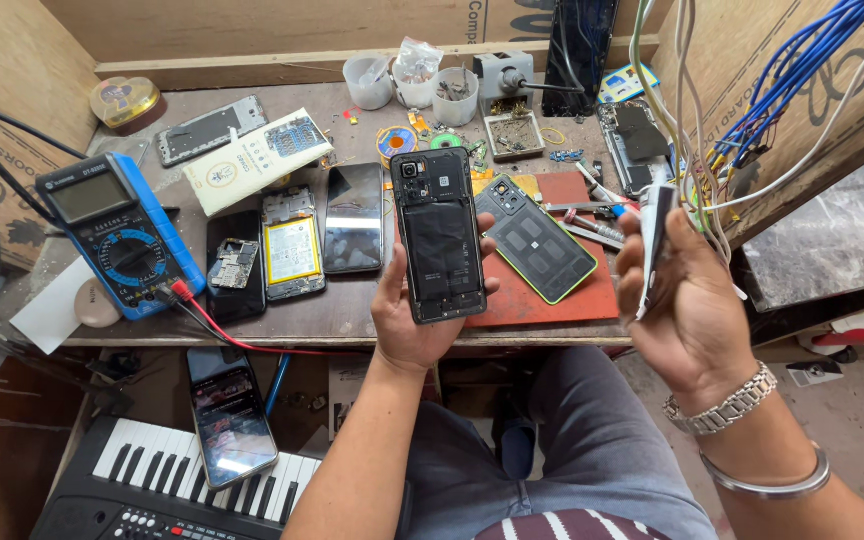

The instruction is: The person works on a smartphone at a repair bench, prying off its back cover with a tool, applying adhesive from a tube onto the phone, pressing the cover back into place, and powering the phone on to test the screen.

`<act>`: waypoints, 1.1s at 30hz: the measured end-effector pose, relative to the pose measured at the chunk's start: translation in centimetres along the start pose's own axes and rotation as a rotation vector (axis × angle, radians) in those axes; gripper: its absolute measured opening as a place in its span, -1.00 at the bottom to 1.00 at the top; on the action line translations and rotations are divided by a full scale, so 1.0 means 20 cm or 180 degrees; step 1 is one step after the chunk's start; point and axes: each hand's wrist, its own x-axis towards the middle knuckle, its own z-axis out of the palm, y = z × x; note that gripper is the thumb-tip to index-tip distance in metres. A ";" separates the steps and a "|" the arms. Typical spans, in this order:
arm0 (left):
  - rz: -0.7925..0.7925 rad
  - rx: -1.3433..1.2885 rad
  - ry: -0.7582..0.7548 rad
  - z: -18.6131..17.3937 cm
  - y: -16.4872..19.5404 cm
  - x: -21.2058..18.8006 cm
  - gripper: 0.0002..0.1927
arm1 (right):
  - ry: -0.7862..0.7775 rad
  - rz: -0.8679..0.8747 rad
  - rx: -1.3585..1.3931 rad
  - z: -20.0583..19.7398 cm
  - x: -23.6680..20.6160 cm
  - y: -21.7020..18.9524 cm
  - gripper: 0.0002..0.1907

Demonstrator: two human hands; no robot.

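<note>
Cluttered worktop point(352, 325) carries opened phones point(292, 248) and a multimeter point(120, 232); left hand point(414, 318) fingers grip a backless phone point(438, 234), right hand point(687, 300) clasps seemingly a white cover point(655, 232).

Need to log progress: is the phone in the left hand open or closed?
Open: the phone in the left hand has no back cover; camera module and dark internals show.

A: Any bare wood to pass over?

B: Little. Only the front edge of the bench point(352, 325), lower centre of the frame.

A: And left?

B: A blue multimeter point(120, 232) and its red lead point(214, 325) block it.

A: Right?

B: Hanging cables point(752, 110) fill the upper right; cups point(412, 80) crowd the top centre.
</note>
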 end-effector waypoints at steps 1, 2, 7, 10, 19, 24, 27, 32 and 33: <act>-0.0025 -0.0005 0.0005 0.00 0.00 0.00 -0.26 | -0.0046 0.0359 0.0416 -0.01 0.01 0.00 -0.64; -0.0049 -0.0011 0.0007 0.00 0.00 0.00 -0.26 | -0.0364 0.0480 0.0192 -0.01 0.01 0.01 -0.62; -0.0096 0.0262 -0.0061 -0.01 0.00 0.01 -0.23 | -0.0489 0.0490 -0.1046 0.11 -0.03 0.04 -0.46; -0.0219 0.0455 -0.0027 -0.01 0.00 0.01 -0.24 | 0.0027 -0.0079 -0.1642 0.21 -0.01 0.08 -0.40; -0.0231 0.0615 0.0044 -0.02 0.00 0.01 -0.31 | -0.0331 -0.1384 -0.2830 0.34 0.10 0.08 -0.72; -0.0247 0.0591 0.0107 -0.03 0.00 0.02 -0.33 | -0.0844 -0.2740 -0.3928 0.43 0.08 0.10 -0.79; -0.0221 0.0624 0.0118 -0.03 -0.01 0.02 -0.33 | -0.1143 -0.3206 -0.4061 0.47 0.08 0.10 -0.79; -0.0202 0.0718 0.0169 -0.04 -0.01 0.02 -0.33 | -0.1234 -0.3301 -0.4214 0.48 0.09 0.11 -0.77; -0.0209 0.0718 0.0160 -0.04 -0.01 0.02 -0.33 | -0.1223 -0.3330 -0.4195 0.48 0.09 0.12 -0.78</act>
